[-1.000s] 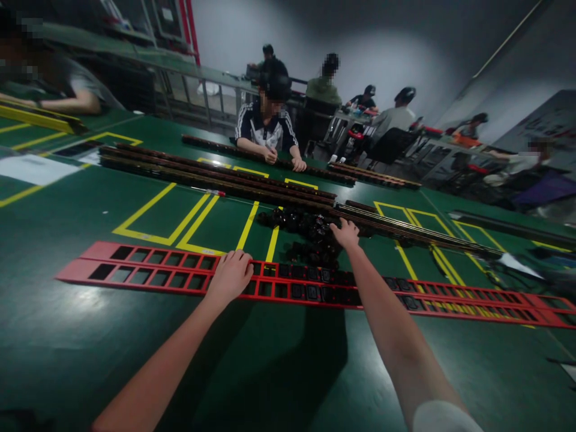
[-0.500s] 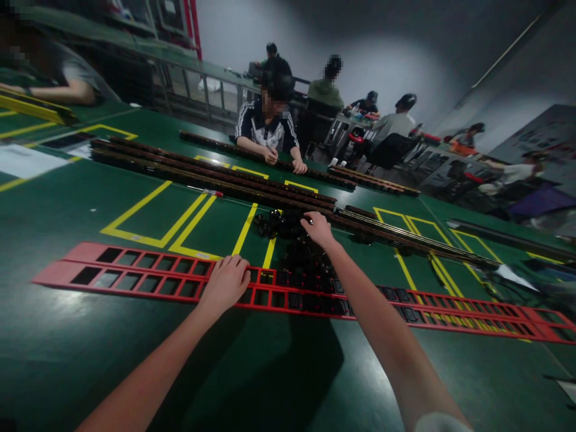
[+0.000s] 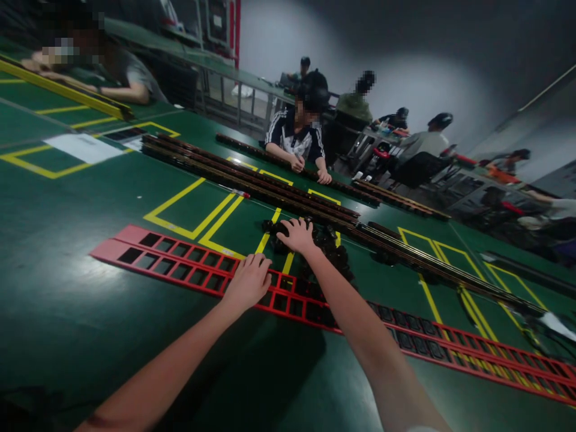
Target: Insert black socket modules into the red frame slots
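My left hand [image 3: 251, 281] lies on a long red frame [image 3: 180, 271] with two rows of square openings, its fingers slightly apart and bent over the rails. Farther forward, my right hand [image 3: 297, 235] is over a heap of small black parts [image 3: 335, 255], with fingers spread and nothing visibly held. Whether its fingertips touch a part cannot be made out. Black square pieces [image 3: 420, 345] fill several openings to the right of my right forearm. Openings at the frame's left are mostly bare, with dark squares near the end.
Long dark strips [image 3: 252, 186] lie across the green table [image 3: 112, 354] beyond the heap. A pen-like tool [image 3: 240, 193] and white paper [image 3: 83, 147] lie there too. A co-worker [image 3: 297, 144] sits opposite, hands at another strip. Another person [image 3: 130, 84] leans at the far left.
My right hand has moved left over the heap, and its fingers have spread. My left hand stays on the red frame. The whole view has shifted, so the scene sits farther right.
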The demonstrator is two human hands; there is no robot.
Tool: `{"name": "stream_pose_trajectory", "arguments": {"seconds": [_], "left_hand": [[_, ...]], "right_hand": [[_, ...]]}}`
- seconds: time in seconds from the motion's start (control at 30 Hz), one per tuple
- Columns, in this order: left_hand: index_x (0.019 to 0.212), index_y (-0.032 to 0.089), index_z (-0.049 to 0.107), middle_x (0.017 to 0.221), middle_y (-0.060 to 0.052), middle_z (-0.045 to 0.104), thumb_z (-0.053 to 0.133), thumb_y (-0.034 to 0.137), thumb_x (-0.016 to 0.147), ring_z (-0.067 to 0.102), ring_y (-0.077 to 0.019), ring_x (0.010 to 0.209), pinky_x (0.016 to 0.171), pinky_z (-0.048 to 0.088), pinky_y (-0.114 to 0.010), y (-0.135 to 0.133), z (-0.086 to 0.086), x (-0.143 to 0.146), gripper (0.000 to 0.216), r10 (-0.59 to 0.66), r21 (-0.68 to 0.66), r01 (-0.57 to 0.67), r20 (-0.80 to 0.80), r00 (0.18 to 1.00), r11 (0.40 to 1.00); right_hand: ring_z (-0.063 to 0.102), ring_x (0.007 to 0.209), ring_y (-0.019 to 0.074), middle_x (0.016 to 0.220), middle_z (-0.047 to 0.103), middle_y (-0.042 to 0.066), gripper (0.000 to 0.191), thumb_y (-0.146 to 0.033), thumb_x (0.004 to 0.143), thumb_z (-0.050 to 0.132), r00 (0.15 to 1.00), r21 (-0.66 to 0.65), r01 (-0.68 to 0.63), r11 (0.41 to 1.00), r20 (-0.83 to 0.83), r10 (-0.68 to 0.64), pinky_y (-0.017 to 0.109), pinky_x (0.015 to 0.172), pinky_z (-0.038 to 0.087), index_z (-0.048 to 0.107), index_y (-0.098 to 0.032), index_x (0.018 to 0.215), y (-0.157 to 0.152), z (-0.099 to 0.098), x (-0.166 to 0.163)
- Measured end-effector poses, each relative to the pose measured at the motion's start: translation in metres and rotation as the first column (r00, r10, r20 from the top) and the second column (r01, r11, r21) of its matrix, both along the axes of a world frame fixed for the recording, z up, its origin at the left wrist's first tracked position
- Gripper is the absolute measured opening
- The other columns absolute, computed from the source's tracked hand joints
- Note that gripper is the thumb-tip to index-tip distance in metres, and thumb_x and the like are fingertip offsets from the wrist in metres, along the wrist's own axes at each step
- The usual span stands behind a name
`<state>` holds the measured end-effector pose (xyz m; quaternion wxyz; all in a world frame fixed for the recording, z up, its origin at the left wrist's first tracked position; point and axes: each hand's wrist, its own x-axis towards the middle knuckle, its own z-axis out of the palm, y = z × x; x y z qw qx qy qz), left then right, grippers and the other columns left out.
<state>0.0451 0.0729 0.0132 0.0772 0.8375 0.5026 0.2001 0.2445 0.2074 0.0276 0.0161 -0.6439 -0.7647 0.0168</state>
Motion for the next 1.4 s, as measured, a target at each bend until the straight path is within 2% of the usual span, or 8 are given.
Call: {"name": "stream_pose_trajectory", "arguments": {"seconds": [0.23, 0.5, 0.6, 0.73, 0.9, 0.97, 1.07, 1.4], "left_hand": [[0.139, 0.013, 0.051, 0.143, -0.018, 0.053, 0.056, 0.031, 0.094, 0.047, -0.0350, 0.131, 0.111, 0.040, -0.052, 0.000, -0.006, -0.001, 0.049, 0.133, 0.080, -0.137, 0.056, 0.990, 0.987], [0.114, 0.018, 0.066, 0.122, -0.014, 0.067, 0.051, 0.031, 0.097, 0.055, -0.0335, 0.124, 0.115, 0.033, -0.057, -0.001, -0.003, -0.001, 0.026, 0.071, 0.045, -0.071, 0.002, 0.997, 0.996], [0.121, 0.019, 0.064, 0.124, -0.013, 0.067, 0.051, 0.031, 0.097, 0.055, -0.0330, 0.124, 0.114, 0.034, -0.057, -0.002, -0.003, -0.002, 0.030, 0.059, 0.036, -0.060, 0.017, 0.998, 0.998], [0.133, 0.019, 0.057, 0.128, -0.012, 0.066, 0.050, 0.029, 0.097, 0.056, -0.0315, 0.123, 0.113, 0.035, -0.055, -0.001, -0.004, -0.003, 0.038, 0.047, 0.032, -0.049, 0.052, 0.998, 0.998], [0.132, 0.018, 0.059, 0.130, -0.012, 0.066, 0.047, 0.029, 0.098, 0.057, -0.0308, 0.122, 0.115, 0.031, -0.055, 0.000, -0.010, -0.003, 0.037, 0.020, 0.035, -0.022, 0.054, 0.998, 0.999], [0.127, 0.018, 0.061, 0.128, -0.011, 0.067, 0.045, 0.030, 0.099, 0.059, -0.0301, 0.120, 0.115, 0.030, -0.055, 0.000, -0.012, -0.003, 0.035, 0.008, 0.023, -0.010, 0.057, 0.998, 1.000], [0.123, 0.020, 0.064, 0.126, -0.012, 0.068, 0.045, 0.033, 0.099, 0.061, -0.0309, 0.118, 0.112, 0.032, -0.056, 0.001, -0.015, -0.002, 0.034, -0.003, 0.023, 0.002, 0.068, 0.998, 1.000], [0.103, 0.022, 0.063, 0.108, -0.002, 0.068, 0.028, 0.057, 0.089, 0.065, -0.0260, 0.107, 0.108, 0.034, -0.064, 0.019, -0.069, 0.005, 0.051, -0.002, 0.126, -0.033, 0.269, 0.963, 0.991]], "right_hand": [[0.036, 0.144, 0.0381, 0.154, 0.048, 0.012, 0.054, -0.046, 0.096, 0.052, 0.989, -0.075, -0.150, 0.986, 0.005, 0.151, 0.075, 0.115, 0.018, 0.052, -0.030, 0.147, -0.040, 0.018, -0.002], [0.037, 0.145, 0.0331, 0.156, 0.048, 0.007, 0.053, -0.013, 0.084, 0.056, 0.893, 0.004, -0.450, 0.893, 0.017, 0.450, 0.073, 0.119, 0.008, 0.062, -0.028, 0.134, -0.088, 0.015, -0.010], [0.044, 0.137, 0.0333, 0.141, 0.061, 0.009, 0.046, -0.013, 0.080, 0.061, 0.907, 0.096, -0.413, 0.905, -0.045, 0.419, 0.068, 0.120, 0.013, 0.065, -0.023, 0.124, -0.093, 0.017, -0.011], [0.057, 0.118, 0.0307, 0.122, 0.068, 0.011, 0.044, -0.018, 0.080, 0.061, 0.905, 0.206, -0.195, 0.959, -0.339, 0.257, 0.056, 0.110, 0.038, 0.063, -0.019, 0.124, -0.108, 0.021, -0.001], [0.063, 0.100, 0.0225, 0.121, 0.066, 0.007, 0.040, -0.027, 0.088, 0.054, 0.597, 0.121, 0.034, 0.992, -0.798, 0.077, 0.039, 0.090, 0.051, 0.063, -0.024, 0.126, -0.143, 0.011, 0.017], [0.060, 0.073, 0.0167, 0.107, 0.067, 0.004, 0.040, -0.028, 0.086, 0.053, 0.434, -0.018, 0.099, 0.995, -0.899, -0.059, 0.032, 0.070, 0.050, 0.061, -0.023, 0.125, -0.154, 0.003, 0.020], [0.054, 0.068, 0.0152, 0.089, 0.061, 0.000, 0.041, -0.023, 0.078, 0.053, 0.289, -0.084, 0.144, 0.986, -0.949, -0.123, 0.029, 0.066, 0.048, 0.061, -0.022, 0.118, -0.161, -0.005, 0.020], [0.059, 0.105, 0.0249, 0.113, 0.059, 0.005, 0.042, -0.024, 0.067, 0.072, 0.466, 0.093, 0.099, 0.991, -0.884, 0.037, 0.042, 0.097, 0.051, 0.050, -0.027, 0.102, -0.166, -0.014, 0.018]]}}
